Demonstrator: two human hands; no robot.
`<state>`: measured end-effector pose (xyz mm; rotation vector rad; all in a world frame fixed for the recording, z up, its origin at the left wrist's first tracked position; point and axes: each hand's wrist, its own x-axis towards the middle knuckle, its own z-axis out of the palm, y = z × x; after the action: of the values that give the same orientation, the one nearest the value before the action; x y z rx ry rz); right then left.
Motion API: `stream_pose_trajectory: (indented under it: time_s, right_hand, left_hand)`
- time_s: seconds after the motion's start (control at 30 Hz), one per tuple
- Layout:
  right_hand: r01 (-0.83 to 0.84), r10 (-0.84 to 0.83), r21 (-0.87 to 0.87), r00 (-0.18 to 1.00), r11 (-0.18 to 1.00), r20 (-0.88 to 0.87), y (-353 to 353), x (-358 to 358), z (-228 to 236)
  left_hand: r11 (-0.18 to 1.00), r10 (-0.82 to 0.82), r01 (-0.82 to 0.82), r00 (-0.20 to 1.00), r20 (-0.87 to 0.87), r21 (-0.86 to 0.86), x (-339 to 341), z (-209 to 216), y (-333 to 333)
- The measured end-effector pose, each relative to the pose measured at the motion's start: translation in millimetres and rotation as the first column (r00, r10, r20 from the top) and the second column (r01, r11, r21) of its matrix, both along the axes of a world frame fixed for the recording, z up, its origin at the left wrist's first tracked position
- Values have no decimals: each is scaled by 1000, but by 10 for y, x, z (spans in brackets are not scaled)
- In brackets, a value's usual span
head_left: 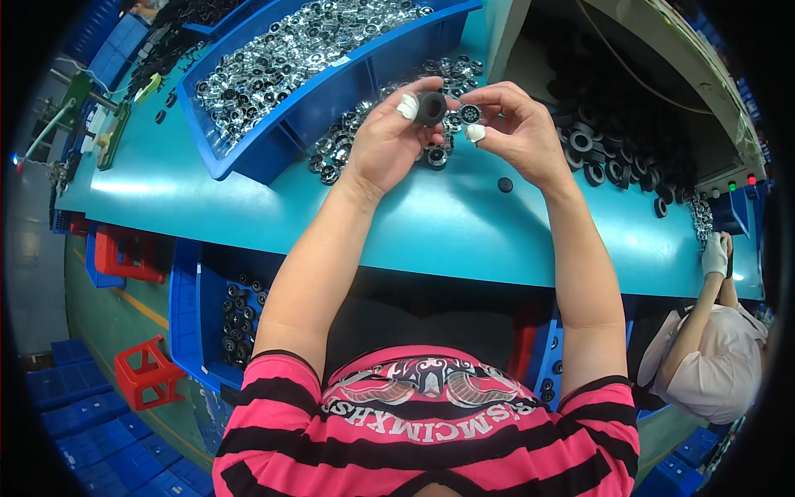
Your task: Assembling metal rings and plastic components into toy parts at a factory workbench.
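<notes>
My left hand is raised over the bench, its fingers closed around a black rubber tyre with its hole showing. Just to the right, my right hand pinches a small chrome wheel hub with a dark spoked face between thumb and fingertips. The tyre and the hub are close together; whether they touch I cannot tell. White wrapping covers a digit on each hand. Loose chrome hubs lie on the bench behind and below my hands. Nearer me on the teal bench rests one small black round piece.
A long blue bin heaped with chrome hubs stands at the back left. Black tyres are piled at the right, by a pale machine frame. A co-worker's gloved hand is at far right. Red stools stand lower left.
</notes>
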<state>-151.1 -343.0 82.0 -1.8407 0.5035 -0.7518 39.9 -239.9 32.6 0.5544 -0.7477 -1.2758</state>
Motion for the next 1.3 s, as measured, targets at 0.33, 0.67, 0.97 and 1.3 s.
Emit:
stream_pose_trajectory:
  time_s: [0.33, 0.67, 0.97, 1.3]
  right_hand:
    - [150, -163, -305, 987, 940, -15, 141, 75, -32]
    - [161, -138, -322, 986, 933, 93, 150, 98, -89]
    - [175, -172, -452, 984, 875, 47, 250, 194, -228]
    - [-53, 65, 98, 991, 994, -117, 73, 154, -305]
  left_hand:
    - [995, 65, -75, 984, 164, 58, -135, 12, 14]
    - [984, 91, -125, 968, 235, 131, -213, 97, 72]
    - [966, 176, -249, 832, 526, 71, -299, 50, 50]
    - [934, 261, -346, 835, 485, 92, -223, 0, 86]
